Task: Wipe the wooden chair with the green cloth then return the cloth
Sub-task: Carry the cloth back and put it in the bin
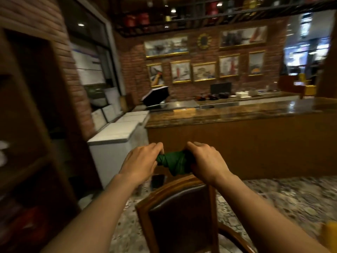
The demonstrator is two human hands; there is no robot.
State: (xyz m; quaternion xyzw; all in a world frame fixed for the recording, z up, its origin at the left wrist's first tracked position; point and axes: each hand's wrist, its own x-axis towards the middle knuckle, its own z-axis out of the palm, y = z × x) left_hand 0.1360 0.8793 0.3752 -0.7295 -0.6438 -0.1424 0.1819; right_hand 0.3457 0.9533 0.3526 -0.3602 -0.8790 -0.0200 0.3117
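While we look down past both forearms, we see the green cloth (175, 162) bunched and twisted between the two hands, held in the air just above the top rail of the wooden chair (179, 185) — whether it touches the rail we cannot tell. Our left hand (141, 162) has its fingers curled shut around the cloth's left end, and our right hand (206, 161) has its fingers closed over the right end, so only the middle of the cloth shows between them.

The chair stands near us, its arched wooden frame around a dark padded back, its top edge just below the right wrist. Beyond it, a long wooden counter (237, 114) with a glossy top edge runs across the far side and off to the right. To the left, white chest units (116, 137) sit against a brick wall (80, 92), their near corner close to the left hand. A dark wooden shelf unit (27, 106) fills the near left. Open patterned floor (282, 198) lies to the right of the chair, between it and the counter front — the widest free room here
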